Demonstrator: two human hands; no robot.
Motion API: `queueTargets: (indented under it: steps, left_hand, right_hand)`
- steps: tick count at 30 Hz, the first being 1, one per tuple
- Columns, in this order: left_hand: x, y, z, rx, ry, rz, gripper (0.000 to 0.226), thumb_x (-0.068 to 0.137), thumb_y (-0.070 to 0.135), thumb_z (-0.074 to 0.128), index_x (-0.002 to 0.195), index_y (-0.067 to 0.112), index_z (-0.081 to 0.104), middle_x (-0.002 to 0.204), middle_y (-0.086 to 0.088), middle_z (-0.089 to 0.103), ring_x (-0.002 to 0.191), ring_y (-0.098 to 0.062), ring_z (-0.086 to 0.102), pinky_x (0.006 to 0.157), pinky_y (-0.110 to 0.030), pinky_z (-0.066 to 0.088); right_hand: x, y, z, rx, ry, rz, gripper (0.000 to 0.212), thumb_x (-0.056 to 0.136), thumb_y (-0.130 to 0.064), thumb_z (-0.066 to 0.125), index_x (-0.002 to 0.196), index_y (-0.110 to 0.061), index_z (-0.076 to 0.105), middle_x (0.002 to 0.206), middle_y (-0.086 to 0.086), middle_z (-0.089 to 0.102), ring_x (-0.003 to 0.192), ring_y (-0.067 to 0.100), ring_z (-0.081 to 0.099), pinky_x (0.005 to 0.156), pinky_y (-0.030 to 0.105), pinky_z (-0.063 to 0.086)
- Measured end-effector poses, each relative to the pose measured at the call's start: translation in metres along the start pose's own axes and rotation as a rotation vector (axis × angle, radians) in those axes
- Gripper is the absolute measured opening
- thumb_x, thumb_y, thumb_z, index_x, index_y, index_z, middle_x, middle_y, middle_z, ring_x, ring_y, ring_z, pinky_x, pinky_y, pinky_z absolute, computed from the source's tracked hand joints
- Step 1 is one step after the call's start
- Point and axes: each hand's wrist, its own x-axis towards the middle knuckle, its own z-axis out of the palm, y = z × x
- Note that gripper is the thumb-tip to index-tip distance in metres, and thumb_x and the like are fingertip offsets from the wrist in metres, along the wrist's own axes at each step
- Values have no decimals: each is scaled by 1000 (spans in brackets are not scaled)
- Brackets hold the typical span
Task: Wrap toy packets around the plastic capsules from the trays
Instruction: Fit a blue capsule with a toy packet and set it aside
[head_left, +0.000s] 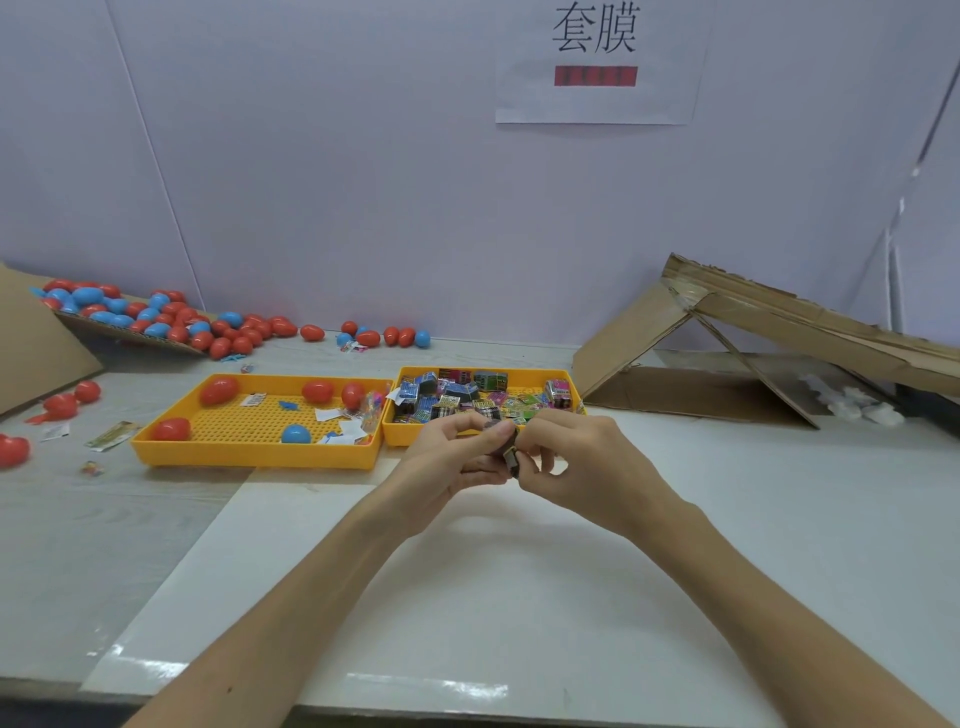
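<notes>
Two hands meet over the white table (519, 597): your left hand (447, 460) and right hand (576, 462) both pinch one small dark toy packet (509, 454) between curled fingertips, right where the hands touch. Just behind them, the right yellow tray (519, 371) holds more packets, and the left yellow tray (249, 453) holds red and blue capsules (219, 391).
</notes>
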Motion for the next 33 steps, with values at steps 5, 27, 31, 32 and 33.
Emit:
queueTargets:
  steps: [5,27,31,32,33]
  left_hand:
    - [1,1,1,-11,9,14,42,80,32,76,106,3,61,80,-14,69,67,-22,67,69,-28,59]
    - [-2,4,4,-92,0,34,42,80,31,75,113,5,71,99,-21,68,91,-36,64,81,-33,60]
    - [-2,4,4,-111,0,28,39,83,30,73,118,11,72,93,-14,68,86,-30,66,77,-30,60]
    - [-2,3,4,-120,-3,26,39,84,29,73,118,11,72,92,-14,67,87,-31,65,77,-30,60]
    - [-2,4,4,-131,-8,23,38,84,29,73,117,11,72,92,-14,67,89,-32,63,77,-30,60]
  right_hand:
    - [2,-3,2,-59,49,-8,16,77,3,73,72,-5,60,67,2,55,56,22,50,50,35,47]
    - [-1,-2,7,-1,105,-3,10,75,1,65,72,-4,57,68,2,56,59,21,48,50,36,47]
    - [-1,-1,7,0,91,-3,9,76,1,65,72,-3,57,69,4,57,59,24,49,50,38,48]
    - [-1,-1,6,3,89,-5,10,76,1,64,72,-3,57,69,3,57,59,23,48,50,38,48]
    - [-1,-1,6,7,88,-7,10,75,1,64,72,-4,56,69,3,56,59,21,46,50,37,47]
